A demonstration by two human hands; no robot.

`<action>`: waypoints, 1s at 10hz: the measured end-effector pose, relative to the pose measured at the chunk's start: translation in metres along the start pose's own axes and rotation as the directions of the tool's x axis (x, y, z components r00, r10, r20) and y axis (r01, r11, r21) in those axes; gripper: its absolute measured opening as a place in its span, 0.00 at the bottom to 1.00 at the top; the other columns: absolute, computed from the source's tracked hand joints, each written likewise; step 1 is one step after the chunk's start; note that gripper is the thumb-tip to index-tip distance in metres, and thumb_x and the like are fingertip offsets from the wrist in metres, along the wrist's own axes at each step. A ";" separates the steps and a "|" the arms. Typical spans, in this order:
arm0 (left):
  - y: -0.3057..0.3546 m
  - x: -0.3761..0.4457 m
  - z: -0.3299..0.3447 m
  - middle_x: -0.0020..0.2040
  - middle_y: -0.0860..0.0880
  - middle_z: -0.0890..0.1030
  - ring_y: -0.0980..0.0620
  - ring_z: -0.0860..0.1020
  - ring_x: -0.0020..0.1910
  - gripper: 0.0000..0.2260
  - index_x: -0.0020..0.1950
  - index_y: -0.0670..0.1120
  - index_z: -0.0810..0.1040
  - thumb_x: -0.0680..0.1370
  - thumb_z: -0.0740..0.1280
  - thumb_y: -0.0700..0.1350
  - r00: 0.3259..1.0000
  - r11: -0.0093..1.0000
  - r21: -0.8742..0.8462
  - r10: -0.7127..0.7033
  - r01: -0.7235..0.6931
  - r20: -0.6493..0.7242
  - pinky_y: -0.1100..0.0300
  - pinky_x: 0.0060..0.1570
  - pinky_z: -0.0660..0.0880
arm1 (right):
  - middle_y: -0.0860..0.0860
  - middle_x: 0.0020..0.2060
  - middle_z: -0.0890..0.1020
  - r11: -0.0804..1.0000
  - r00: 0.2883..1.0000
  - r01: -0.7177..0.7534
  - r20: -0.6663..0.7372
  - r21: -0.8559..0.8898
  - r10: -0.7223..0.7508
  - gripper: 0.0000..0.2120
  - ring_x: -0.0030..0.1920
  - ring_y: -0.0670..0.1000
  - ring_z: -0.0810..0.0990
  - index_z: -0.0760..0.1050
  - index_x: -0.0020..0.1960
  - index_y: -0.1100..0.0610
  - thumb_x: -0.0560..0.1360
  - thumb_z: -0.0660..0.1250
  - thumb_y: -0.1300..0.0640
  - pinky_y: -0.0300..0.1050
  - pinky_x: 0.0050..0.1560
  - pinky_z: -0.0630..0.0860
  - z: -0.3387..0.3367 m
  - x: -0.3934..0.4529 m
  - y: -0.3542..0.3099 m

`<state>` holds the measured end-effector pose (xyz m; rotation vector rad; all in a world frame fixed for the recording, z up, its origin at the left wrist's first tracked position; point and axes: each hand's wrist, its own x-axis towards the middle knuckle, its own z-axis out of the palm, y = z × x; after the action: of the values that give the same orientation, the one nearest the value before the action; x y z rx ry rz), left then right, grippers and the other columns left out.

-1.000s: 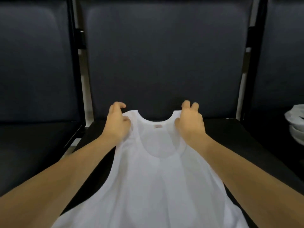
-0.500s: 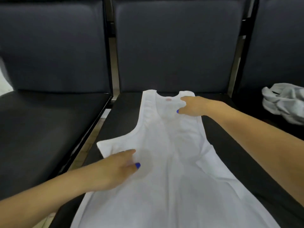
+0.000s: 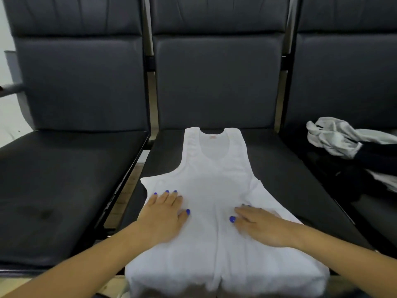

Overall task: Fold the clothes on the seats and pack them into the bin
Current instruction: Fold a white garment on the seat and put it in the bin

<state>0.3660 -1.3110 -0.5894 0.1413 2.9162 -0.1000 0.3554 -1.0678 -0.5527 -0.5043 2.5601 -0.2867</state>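
A white sleeveless vest [image 3: 214, 186] lies spread flat on the middle black seat [image 3: 285, 175], neck toward the backrest, hem hanging over the front edge. My left hand [image 3: 164, 216] rests flat on the vest's left side below the armhole, fingers straight. My right hand [image 3: 257, 224] lies flat on its right side, fingers pointing left. No bin is in view.
A heap of crumpled white, grey and dark clothes [image 3: 339, 143] sits on the right seat. The left seat [image 3: 64, 179] is bare black leather. A gap showing floor runs between the left and middle seats.
Both hands left the vest's shoulder straps and moved down to its middle. The vest now lies flat on the seat, and the view has pulled back.
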 end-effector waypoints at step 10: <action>-0.039 -0.073 -0.003 0.69 0.45 0.72 0.45 0.70 0.69 0.27 0.69 0.45 0.73 0.82 0.48 0.59 0.799 0.861 0.322 0.494 -0.395 -0.342 0.47 0.71 0.55 | 0.55 0.78 0.47 0.787 0.883 -0.420 -0.404 -0.452 0.239 0.27 0.77 0.54 0.47 0.44 0.78 0.46 0.81 0.41 0.41 0.57 0.74 0.49 -0.023 0.015 0.122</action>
<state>0.4319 -1.3558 -0.5682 1.0096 3.1713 -0.3804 0.2954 -0.9606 -0.5762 -0.1783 2.9892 0.5332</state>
